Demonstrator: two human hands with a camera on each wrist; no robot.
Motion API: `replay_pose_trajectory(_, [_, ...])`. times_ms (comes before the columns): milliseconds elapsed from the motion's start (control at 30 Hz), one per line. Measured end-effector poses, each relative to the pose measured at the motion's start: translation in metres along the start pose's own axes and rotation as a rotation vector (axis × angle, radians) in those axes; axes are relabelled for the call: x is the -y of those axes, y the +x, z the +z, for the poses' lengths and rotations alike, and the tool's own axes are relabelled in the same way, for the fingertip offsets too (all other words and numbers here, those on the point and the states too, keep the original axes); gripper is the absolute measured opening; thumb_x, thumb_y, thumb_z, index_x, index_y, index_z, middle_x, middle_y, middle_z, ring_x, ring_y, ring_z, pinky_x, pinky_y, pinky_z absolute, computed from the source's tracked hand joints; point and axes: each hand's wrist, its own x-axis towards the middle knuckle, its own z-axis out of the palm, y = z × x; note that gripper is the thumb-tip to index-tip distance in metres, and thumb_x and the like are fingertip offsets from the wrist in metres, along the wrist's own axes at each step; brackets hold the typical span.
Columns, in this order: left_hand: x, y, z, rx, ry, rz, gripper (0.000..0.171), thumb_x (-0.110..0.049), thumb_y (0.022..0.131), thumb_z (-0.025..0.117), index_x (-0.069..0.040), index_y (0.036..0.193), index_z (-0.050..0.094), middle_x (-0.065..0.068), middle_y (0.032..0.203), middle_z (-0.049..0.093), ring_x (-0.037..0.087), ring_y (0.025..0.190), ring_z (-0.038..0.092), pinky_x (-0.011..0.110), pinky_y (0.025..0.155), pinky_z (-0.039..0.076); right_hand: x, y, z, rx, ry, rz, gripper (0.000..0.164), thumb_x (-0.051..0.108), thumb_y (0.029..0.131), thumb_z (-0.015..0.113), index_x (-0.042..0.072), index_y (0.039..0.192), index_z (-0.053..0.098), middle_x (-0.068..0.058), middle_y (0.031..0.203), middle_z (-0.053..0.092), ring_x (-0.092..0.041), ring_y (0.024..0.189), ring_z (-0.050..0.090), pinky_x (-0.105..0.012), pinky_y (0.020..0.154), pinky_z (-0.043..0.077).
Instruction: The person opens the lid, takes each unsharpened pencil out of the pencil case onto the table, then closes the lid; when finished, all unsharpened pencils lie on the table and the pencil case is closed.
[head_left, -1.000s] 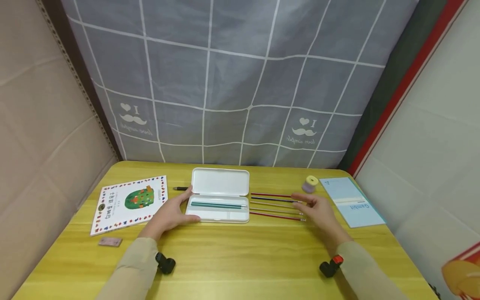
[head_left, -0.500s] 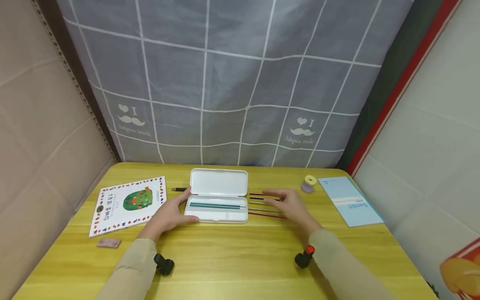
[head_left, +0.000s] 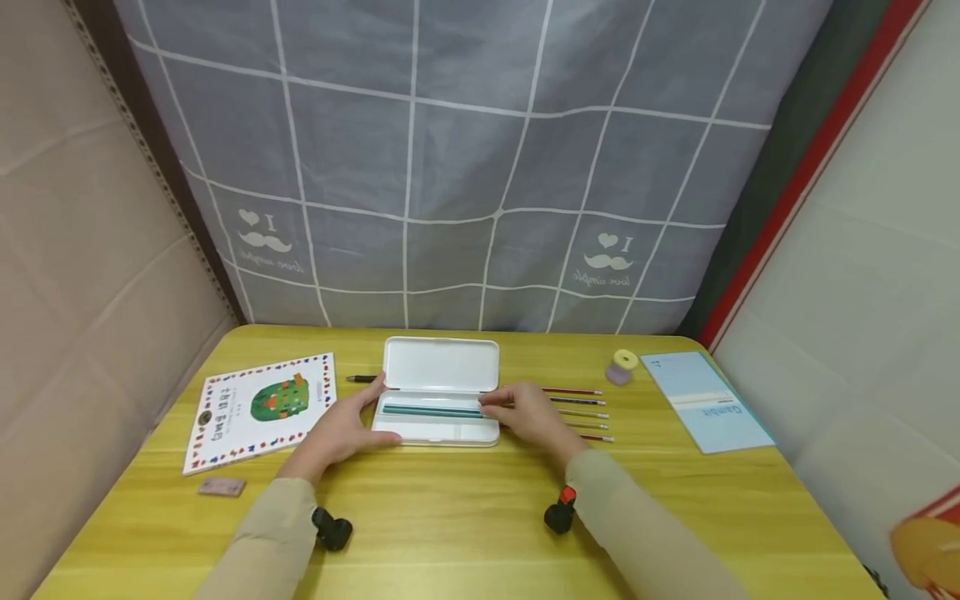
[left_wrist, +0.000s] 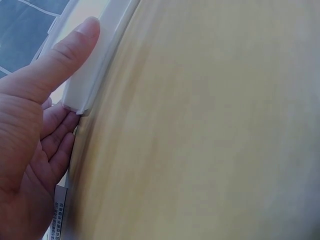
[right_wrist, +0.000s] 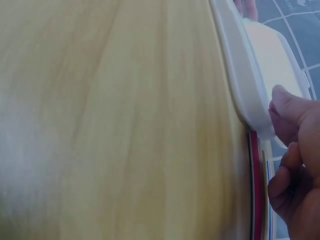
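Observation:
A white pencil case (head_left: 423, 431) lies open on the table, its lid (head_left: 441, 363) tipped back. Green pencils (head_left: 432, 411) lie side by side inside it. My left hand (head_left: 341, 429) grips the case's left end; in the left wrist view the thumb lies over the case (left_wrist: 95, 65) and the fingers curl at its end. With thumb and index finger my right hand (head_left: 534, 417) pinches the right ends of the green pencils, which the fingertips hide. Several pencils (head_left: 581, 413) lie in a row right of the case, partly under that hand.
A picture book (head_left: 262, 412) and a pink eraser (head_left: 222, 486) lie at the left. Behind the left hand shows a black pen (head_left: 361, 379). At the right stand a small yellow-and-purple container (head_left: 621, 367) and a light blue notebook (head_left: 708, 404). A grey curtain (head_left: 465, 167) hangs behind the table.
My right hand has moved left from the loose pencils' ends to the green pencils in the case, thumb and index finger closing together. My left hand has stayed on the case.

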Motion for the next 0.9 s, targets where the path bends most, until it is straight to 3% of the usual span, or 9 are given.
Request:
replay_pose_trajectory(333, [-0.002,0.002,0.0,-0.006,0.009,-0.006,0.122,-0.064,0.075,0.087,-0.028,0.169,0.019,0.007,0.162,0.045,0.046,0.147,0.038,0.066,0.113,0.038,0.01,0.006,0.006,-0.001,-0.144,0.026,0.017,0.024,0.097,0.077,0.023,0.113,0.084,0.006,0.113,0.078,-0.02,0.117,0.069,-0.042,0.102,0.055])
replay_pose_trajectory(567, [-0.001,0.001,0.0,-0.007,0.006,-0.011,0.122,-0.063,0.075,0.088,-0.026,0.169,0.02,0.008,0.162,0.045,0.047,0.148,0.037,0.066,0.114,0.037,0.02,0.014,0.012,0.013,-0.268,0.031,0.015,0.024,0.094,0.08,0.023,0.108,0.084,0.008,0.107,0.078,-0.017,0.107,0.071,-0.039,0.095,0.057])
replay_pose_trajectory(733, [0.0,0.001,0.001,-0.008,0.003,-0.009,0.122,-0.063,0.075,0.088,-0.027,0.169,0.019,0.007,0.163,0.044,0.046,0.148,0.037,0.066,0.114,0.037,0.02,0.015,0.013,0.022,-0.271,0.008,0.014,0.022,0.095,0.079,0.02,0.108,0.084,0.005,0.107,0.079,-0.018,0.105,0.072,-0.039,0.093,0.058])
replay_pose_trajectory(900, [0.001,0.001,0.003,-0.012,0.004,-0.006,0.122,-0.063,0.075,0.088,-0.027,0.169,0.019,0.006,0.163,0.044,0.045,0.149,0.037,0.066,0.114,0.037,0.015,0.013,0.014,0.002,-0.207,-0.017,0.012,0.021,0.097,0.077,0.019,0.106,0.085,0.003,0.108,0.079,-0.016,0.101,0.07,-0.037,0.09,0.058])
